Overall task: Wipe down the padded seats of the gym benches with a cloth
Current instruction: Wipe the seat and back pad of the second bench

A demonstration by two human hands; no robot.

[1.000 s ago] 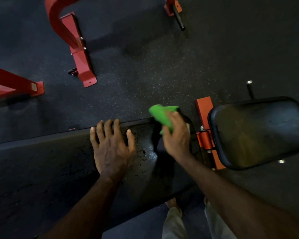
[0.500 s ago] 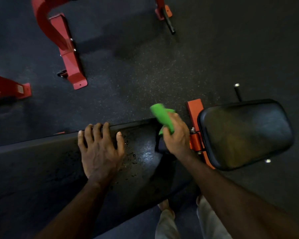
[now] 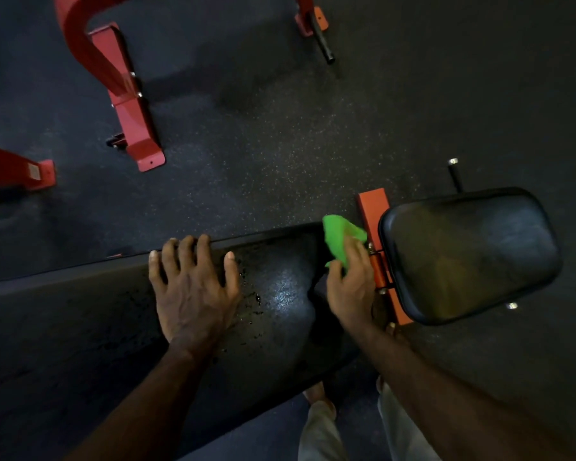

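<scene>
The long bench pad [image 3: 90, 331] is the largest item and serves as landmark; its left end is cut off by the frame edge, and its surface is dark, with droplets hard to make out except near a glare patch. Its long axis runs left to right, rising slightly toward the right. Beyond its right end lies the smaller seat pad [image 3: 469, 257], joined by an orange bracket [image 3: 374, 211]; the bracket's middle is hidden behind the right hand. Red frame feet [image 3: 137, 134] stand on the speckled floor [image 3: 280, 134], well apart from the pad's far edge. The left hand [image 3: 193, 291] rests flat on the pad, fingers spread over its far edge. The right hand [image 3: 351, 281], at the pad's right end, closes its grip around a green cloth [image 3: 340, 236], which protrudes above the fingers.
</scene>
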